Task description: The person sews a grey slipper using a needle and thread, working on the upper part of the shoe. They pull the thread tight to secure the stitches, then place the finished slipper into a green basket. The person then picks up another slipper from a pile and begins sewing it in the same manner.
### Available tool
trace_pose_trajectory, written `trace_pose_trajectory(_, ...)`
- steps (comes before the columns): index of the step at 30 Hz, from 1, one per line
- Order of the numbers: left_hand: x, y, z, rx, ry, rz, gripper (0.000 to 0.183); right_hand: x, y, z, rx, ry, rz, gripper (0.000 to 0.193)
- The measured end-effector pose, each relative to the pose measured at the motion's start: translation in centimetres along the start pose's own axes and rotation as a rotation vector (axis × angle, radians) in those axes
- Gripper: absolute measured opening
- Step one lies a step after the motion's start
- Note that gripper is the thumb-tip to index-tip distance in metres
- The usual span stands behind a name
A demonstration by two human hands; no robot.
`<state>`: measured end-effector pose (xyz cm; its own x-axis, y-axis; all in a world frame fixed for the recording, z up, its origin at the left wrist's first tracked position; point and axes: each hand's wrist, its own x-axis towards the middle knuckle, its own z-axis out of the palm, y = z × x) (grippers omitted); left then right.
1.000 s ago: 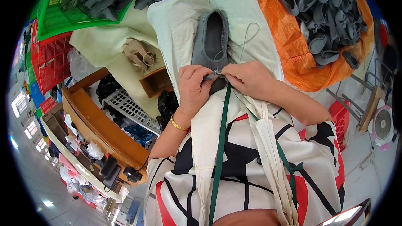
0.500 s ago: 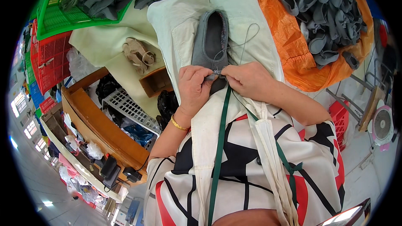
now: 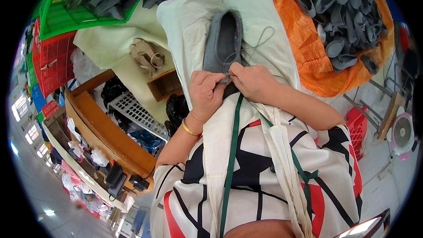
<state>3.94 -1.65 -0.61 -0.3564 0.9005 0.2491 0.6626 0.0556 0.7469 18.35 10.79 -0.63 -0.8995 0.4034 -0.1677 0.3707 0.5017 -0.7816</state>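
A broad orange sheet (image 3: 304, 57), bearing a heap of grey shoes (image 3: 350, 17), spread to the right of a pale padded cloth (image 3: 189, 22). On that cloth lay a single grey shoe (image 3: 212, 53), opening upward. The right hand (image 3: 254, 82) pinched its near end between thumb and fingers; the left hand (image 3: 207, 91) gripped it opposite, fingertips close together. A thin grey thread (image 3: 256, 47) looped over the cloth beside the shoe.

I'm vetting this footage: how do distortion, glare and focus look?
Head view: fisheye bending curves the orange-brown wooden board; head view: bright white window panes wash out at far left; head view: the grey fabric shoe looks clear and softly lit, its inside darker.
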Motion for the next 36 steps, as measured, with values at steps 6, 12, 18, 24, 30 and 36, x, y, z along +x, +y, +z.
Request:
trace_pose_trajectory(6, 0.3, 0.6, -0.4, 0.084, 0.025, 0.019, 0.031, -0.2, 0.2, -0.4, 0.228, -0.009, 0.093, 0.016)
trace_pose_trajectory(12, -0.2, 0.1, -0.4, -0.003, -0.008, 0.01, 0.033, 0.2, 0.2, -0.5, 0.494, 0.012, 0.161, 0.018)
trace_pose_trajectory(18, -0.2, 0.2, -0.3, -0.019, -0.038, -0.006, 0.034, 1.8, -0.2, -1.1, 0.58, -0.128, 0.24, 0.017)
trace_pose_trajectory(24, 0.0, 0.1, -0.5, -0.002, -0.047, 0.011, 0.035, 2.6, 0.1, -3.2, 0.421, -0.102, 0.051, 0.014)
trace_pose_trajectory(30, 0.2, 0.0, -0.5, -0.01, -0.106, -0.004, 0.028, 3.4, -0.3, 0.0, 0.244, 0.121, 0.004, 0.014)
trace_pose_trajectory(36, 0.3, 0.1, -0.6, -0.023, -0.164, 0.013, 0.026, 7.5, 2.2, 0.6, 0.466, 0.305, 0.069, 0.018)
